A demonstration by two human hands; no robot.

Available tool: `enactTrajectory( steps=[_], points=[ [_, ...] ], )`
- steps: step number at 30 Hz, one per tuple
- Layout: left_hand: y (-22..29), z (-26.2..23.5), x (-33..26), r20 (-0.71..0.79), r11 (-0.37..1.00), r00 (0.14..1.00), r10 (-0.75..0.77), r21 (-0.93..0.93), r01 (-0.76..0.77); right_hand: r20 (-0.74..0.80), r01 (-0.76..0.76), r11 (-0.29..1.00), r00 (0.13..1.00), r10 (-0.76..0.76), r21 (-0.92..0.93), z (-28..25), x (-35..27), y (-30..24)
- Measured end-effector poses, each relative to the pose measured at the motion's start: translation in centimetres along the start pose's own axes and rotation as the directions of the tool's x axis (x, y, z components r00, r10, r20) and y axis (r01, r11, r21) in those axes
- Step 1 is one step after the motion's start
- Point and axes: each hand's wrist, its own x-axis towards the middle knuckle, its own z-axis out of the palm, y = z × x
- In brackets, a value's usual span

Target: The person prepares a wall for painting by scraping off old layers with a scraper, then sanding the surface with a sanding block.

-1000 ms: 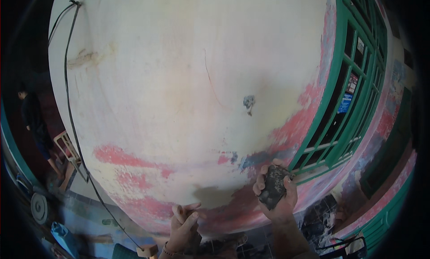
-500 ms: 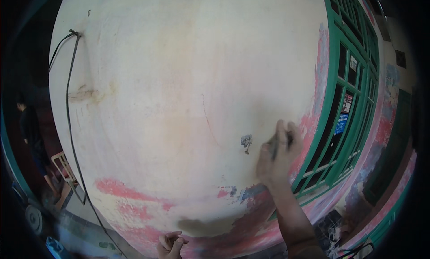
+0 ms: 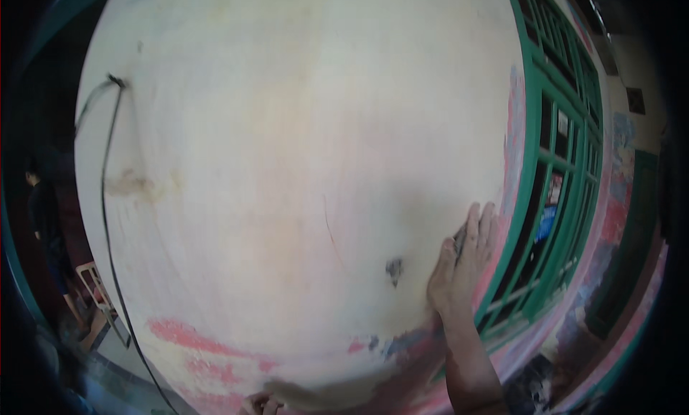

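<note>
My right hand (image 3: 466, 260) lies against the pale wall (image 3: 287, 164) beside the green window frame (image 3: 530, 149), fingers together and pointing up. A dark grey flat piece of sandpaper (image 3: 460, 241) shows between the thumb and the fingers, pressed to the wall; most of it is hidden under the palm. Left of this hand is a small grey patched hole (image 3: 394, 270). At the lower edge my left hand (image 3: 263, 403) is only partly in view, near the wall's peeling lower part. Its fingers are loosely bent and apart, with nothing visible in them.
A black cable (image 3: 108, 199) hangs from a hook down the wall's left side. Beyond the corner stands another person (image 3: 49, 221) in dark clothes, near a light-framed chair (image 3: 97, 289). Peeling pink paint (image 3: 194, 336) runs along the lower wall.
My right hand has slid slightly right and flattened, its fingers straighter on the wall. The left hand has dropped lower and a little left. The view has tilted up, so the wall sits lower.
</note>
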Motion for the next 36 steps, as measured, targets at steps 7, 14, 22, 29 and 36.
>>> enactTrajectory(
  steps=[7, 14, 22, 29, 36],
  points=[
    [1.3, 1.2, -0.1, -0.061, 0.985, 0.989, -0.134, -0.117, 0.126, 0.171, 0.058, 0.993, 0.985, -0.040, -0.101, -1.8, -5.7, -2.9],
    [2.9, 1.5, 2.6, 0.048, 0.709, 0.789, 0.612, 0.409, -0.574, 0.284, 0.156, 0.984, 0.950, -0.125, -0.088, -2.6, -9.2, -1.2],
    [2.3, 2.8, 0.2, 0.072, 0.944, 0.946, 0.317, 0.072, -0.322, 0.062, -0.158, 0.987, 0.986, 0.156, 0.021, -0.6, -5.9, -1.6],
    [0.0, 0.6, -0.9, 0.216, 0.950, 0.928, 0.304, -0.001, -0.311, 0.465, 0.352, 0.934, 0.818, -0.339, 0.062, -1.9, -14.0, -2.8],
    [0.3, 0.7, -2.8, 0.181, 0.968, 0.967, 0.179, 0.144, -0.207, 0.035, -0.059, 0.998, 0.998, 0.059, 0.015, 0.2, -2.3, -0.3]
  ],
)
